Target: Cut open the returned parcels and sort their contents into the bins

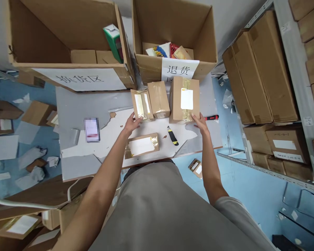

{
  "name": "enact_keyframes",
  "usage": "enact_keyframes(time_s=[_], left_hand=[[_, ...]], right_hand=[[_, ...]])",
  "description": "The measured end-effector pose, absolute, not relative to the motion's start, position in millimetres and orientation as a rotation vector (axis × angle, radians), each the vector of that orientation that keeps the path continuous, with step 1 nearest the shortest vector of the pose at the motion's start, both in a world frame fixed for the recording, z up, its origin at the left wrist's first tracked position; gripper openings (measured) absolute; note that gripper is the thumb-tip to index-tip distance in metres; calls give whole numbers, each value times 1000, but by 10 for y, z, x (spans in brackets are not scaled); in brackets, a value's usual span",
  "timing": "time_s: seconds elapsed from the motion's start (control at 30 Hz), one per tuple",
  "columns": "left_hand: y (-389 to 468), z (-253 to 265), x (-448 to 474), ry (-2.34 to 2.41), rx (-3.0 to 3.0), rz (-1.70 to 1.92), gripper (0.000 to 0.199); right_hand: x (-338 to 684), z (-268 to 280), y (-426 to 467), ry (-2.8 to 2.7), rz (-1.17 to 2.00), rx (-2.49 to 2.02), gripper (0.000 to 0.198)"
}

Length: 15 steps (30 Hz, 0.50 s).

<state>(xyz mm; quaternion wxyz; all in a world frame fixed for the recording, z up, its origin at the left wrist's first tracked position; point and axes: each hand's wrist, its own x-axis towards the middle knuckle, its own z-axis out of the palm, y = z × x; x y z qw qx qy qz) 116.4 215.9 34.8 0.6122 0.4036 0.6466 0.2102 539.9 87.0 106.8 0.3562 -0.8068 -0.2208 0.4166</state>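
Note:
Three taped cardboard boxes stand in a row on the table. My left hand (132, 124) touches the lower left corner of the small left box (142, 104), its thumb and fingers apart. A plain middle box (158, 99) sits between the others. On the lower right corner of the larger right box (176, 104), which bears a white label, my right hand (200, 122) rests with fingers spread. Nearer my body lies a flat labelled box (142, 145). To its right is a black and yellow utility knife (173, 136). A red and black tool (211, 118) lies beyond my right hand.
Two large open cartons (80, 77) (149, 66) stand along the back, holding boxes and packets. A phone (91, 130), blurred out, lies on the table's left. Shelving with cartons (272, 66) rises at right. Boxes and wrapping litter the blue floor (227, 174).

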Motion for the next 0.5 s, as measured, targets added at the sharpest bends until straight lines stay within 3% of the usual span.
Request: enact_keyframes(time_s=[0.17,0.37,0.5], left_hand=[[2090,257,1276,1465,936,552,87],[2109,187,1626,1405,994,562,91],[2238,97,1918,1403,1177,542,89]], right_hand=[[5414,969,884,-600,1255,-1832,81],[5930,962,1055,-627,1151,-1786,84],[6136,972,1052,-645,1075,-1917,74]])
